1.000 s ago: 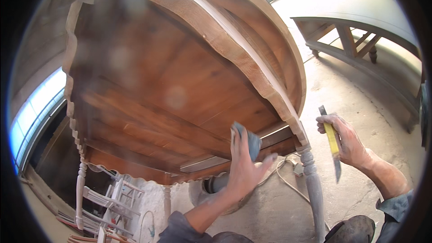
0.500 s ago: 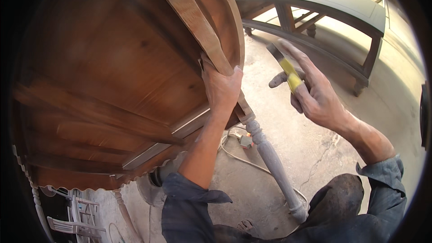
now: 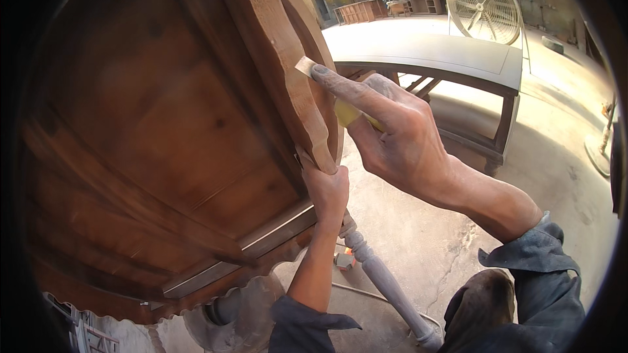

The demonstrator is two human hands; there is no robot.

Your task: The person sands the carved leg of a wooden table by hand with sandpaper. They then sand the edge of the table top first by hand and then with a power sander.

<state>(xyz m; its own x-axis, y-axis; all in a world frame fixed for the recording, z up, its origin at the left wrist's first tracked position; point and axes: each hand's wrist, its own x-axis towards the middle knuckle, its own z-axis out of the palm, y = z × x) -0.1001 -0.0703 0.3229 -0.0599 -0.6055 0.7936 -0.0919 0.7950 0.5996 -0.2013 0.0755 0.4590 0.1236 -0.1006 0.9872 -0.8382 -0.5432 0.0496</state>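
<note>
A brown wooden table (image 3: 216, 85) is tipped up on its side at the left, its underside facing me. Along its edge runs a pale, wavy-cut apron (image 3: 288, 46). My left hand (image 3: 326, 186) is wrapped round the lower part of this apron, just above a turned leg (image 3: 386, 281). In my right hand (image 3: 402, 134) is a flat-bladed tool (image 3: 348, 112) with a yellow handle. My forefinger lies along its blade, and the pale blade tip is at the apron's edge; whether it touches the wood I cannot tell. My hand covers the rest of the handle.
Behind my right hand stands a long, low table (image 3: 451, 59) with a pale top and dark frame. A large round fan (image 3: 483, 6) is beyond it. A cable and a small grey-and-orange thing (image 3: 344, 260) lie on the floor beside the turned leg.
My right hand has moved left and up, bringing the tool from open air to the apron. My left hand keeps its grip. The view has tilted up, showing more of the background.
</note>
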